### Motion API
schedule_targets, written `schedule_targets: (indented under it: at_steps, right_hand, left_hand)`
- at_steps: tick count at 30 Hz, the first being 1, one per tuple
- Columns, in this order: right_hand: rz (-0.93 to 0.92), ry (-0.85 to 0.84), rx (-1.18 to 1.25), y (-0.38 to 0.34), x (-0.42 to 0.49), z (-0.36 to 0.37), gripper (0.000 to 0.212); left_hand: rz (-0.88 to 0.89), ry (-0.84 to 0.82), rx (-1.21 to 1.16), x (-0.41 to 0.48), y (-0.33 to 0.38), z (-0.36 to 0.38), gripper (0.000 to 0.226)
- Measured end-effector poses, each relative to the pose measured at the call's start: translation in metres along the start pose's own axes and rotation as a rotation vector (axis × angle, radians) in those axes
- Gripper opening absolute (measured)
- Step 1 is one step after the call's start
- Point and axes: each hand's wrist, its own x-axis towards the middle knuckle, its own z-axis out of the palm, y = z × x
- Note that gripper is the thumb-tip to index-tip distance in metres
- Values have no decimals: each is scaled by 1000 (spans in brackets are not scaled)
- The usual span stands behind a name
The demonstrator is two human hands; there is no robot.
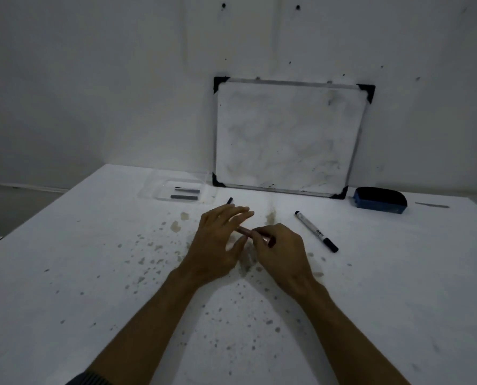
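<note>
My right hand (280,250) grips a reddish marker (247,232) above the middle of the stained white table (65,273). My left hand (217,243) is beside it with fingers spread and straight, its thumb close to the marker's left end. A black tip (229,200) pokes out behind my left fingers; what it belongs to is hidden. A white marker with black ends (316,231) lies on the table to the right of my hands. A smudged whiteboard (287,137) with black corners leans against the wall.
A clear plastic tray (159,194) at the back left holds dark marker-like sticks (185,194). A dark blue eraser (380,200) sits to the right of the whiteboard, with a thin grey strip (431,204) beyond it. The table's left edge runs diagonally.
</note>
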Motion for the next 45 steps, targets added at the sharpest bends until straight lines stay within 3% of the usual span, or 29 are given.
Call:
schedule_targets:
  at_steps: [4,9,15,18,22,26,29,32,37,40,45]
  right_hand:
    - [106,42,255,-2,2,-10,30]
    - [200,49,481,-9,8,-9,35]
    - [180,-32,245,-12,39,11,21]
    - [176,-35,169,-20,68,27,22]
    - [288,-62,14,-29,113,60,28]
    - [446,-90,-209,-39,136,80,57]
    - [477,-95,-222,-41,141,87,37]
    - [518,-121,-126,-40,143,82,26]
    - [485,-109,344,-25,127,40,45]
    - [415,-46,423,-15,88,0,28]
    - [440,17,610,13,39,-41,26]
  left_hand:
    - [107,0,36,-2,-3,6,45]
    - [37,68,-26,0,-8,-12,36]
    - [-500,65,-373,-8,-31,-35,19]
    - [-687,134,-441,-6,-44,-34,28]
    - [-753,172,-541,-3,-54,-32,30]
    - [-751,177,-542,-2,-58,-28,33]
    - [-751,161,-517,-2,-60,-25,29]
    - [-762,158,-482,-1,-60,-23,24]
    - [-699,141,-449,-1,-37,-22,23]
    - [-619,65,-489,2,-6,-12,20]
    - [-662,12,-698,20,30,3,12]
